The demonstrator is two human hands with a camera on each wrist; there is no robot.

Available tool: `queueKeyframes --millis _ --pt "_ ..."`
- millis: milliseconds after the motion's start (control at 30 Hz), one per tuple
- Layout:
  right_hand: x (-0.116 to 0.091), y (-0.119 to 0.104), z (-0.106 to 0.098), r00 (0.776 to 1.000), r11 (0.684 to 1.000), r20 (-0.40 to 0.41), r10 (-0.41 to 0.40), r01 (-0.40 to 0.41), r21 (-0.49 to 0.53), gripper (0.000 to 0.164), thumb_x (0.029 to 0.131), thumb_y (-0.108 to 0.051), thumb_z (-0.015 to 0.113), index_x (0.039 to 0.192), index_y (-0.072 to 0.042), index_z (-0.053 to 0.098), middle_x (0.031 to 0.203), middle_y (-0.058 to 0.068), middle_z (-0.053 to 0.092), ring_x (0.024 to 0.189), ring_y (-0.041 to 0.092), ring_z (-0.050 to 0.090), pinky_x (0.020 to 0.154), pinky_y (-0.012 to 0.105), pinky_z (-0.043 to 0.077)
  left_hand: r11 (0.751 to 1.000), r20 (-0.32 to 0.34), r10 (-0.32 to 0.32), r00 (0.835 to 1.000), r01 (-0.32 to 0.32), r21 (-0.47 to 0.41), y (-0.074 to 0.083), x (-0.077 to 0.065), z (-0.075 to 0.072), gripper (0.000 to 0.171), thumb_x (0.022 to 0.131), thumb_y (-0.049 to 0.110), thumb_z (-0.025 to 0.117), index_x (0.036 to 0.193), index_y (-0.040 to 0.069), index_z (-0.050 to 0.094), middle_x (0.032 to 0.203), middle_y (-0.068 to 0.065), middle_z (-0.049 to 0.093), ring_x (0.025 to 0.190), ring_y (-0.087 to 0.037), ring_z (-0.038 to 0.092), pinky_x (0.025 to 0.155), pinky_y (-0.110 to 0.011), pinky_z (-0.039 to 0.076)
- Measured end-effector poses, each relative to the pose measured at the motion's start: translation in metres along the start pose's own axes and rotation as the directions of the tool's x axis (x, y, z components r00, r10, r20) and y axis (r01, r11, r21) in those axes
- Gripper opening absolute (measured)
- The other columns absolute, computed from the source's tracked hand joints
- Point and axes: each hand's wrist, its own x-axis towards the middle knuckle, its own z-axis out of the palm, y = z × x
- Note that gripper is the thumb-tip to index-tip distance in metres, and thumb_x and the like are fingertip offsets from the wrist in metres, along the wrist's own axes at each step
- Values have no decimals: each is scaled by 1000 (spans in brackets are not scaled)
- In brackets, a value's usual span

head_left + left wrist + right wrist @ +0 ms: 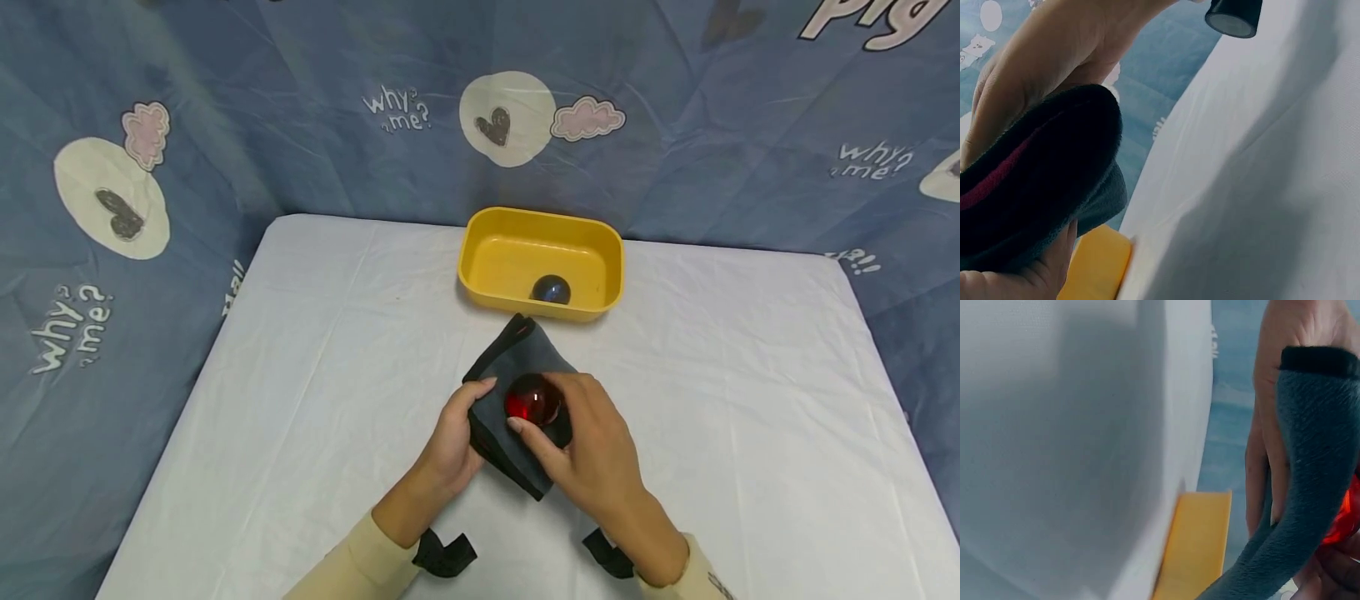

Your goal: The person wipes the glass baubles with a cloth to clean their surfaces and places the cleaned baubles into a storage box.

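Between the thumb and fingers of my left hand (pixel 450 446) is a folded dark grey cloth (pixel 517 358) with black edging, held above the table in the head view. My right hand (pixel 603 446) pinches a clear red ball (pixel 527 404) against the cloth's upper face, thumb on the near side and fingers on the far side. In the left wrist view the folded cloth (pixel 1035 181) shows its layered edge and a pinkish strip inside. The right wrist view has the red ball (pixel 1342 519) partly hidden behind the cloth (pixel 1310 444).
Just beyond the cloth stands a yellow tray (pixel 510 258) with a dark blue ball (pixel 551 289) near its front wall. A white sheet (pixel 360 333) covers the table. Blue printed fabric (pixel 315 125) hangs around the back and sides.
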Motion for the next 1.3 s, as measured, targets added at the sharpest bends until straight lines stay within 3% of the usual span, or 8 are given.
queueKeyframes --millis 167,433,600,733,967,1133,1300 --pt "1 1 0 999 999 -2 39 -39 18 58 97 -54 69 122 -2 68 111 10 70 97 26 58 80 40 53 1000 -13 -6 1000 6 -2 -2 0 0 59 108 33 34 156 -2 32 144 -13 47 123 -15 56 103 -29 50" --pt "4 1 -2 996 992 -8 94 -93 88 48 94 -47 77 117 -5 72 106 5 64 96 22 55 77 34 45 1000 -4 -3 1000 3 -13 -1 0 1 59 108 33 33 156 -1 30 143 -12 47 123 -15 56 104 -31 51" --pt "6 2 -3 991 987 12 134 -134 92 35 91 -32 82 112 -5 74 100 1 63 93 15 55 74 32 49 1000 -2 -5 1000 5 -14 -1 0 2 59 108 32 32 156 -2 30 143 -12 47 122 -14 58 101 -32 53" --pt "7 2 -5 988 988 57 142 -145 55 38 93 -33 80 117 -4 73 103 3 66 97 16 57 77 35 54 1000 0 3 1000 -3 -21 -2 1 1 60 108 32 32 158 -1 27 150 -14 41 129 -16 53 106 -33 50" --pt "2 3 -9 988 999 156 18 -13 -32 79 89 -40 85 152 -6 51 130 12 60 115 24 59 93 43 57 999 6 28 1000 -28 -30 0 2 -2 61 109 32 33 160 -1 25 159 -18 34 143 -21 41 112 -31 44" --pt "3 3 -10 987 997 147 -70 76 -33 75 88 -30 87 149 -5 52 134 16 56 119 29 59 93 43 58 999 15 42 999 -41 -24 1 2 -1 61 109 31 32 160 -1 25 161 -18 32 146 -22 38 113 -32 42" --pt "5 3 -11 985 995 136 -102 103 3 61 97 -36 76 142 0 56 133 17 56 115 28 61 93 42 58 999 4 30 1000 -30 -21 1 2 1 60 108 30 32 160 0 25 161 -17 33 145 -21 39 112 -30 43"
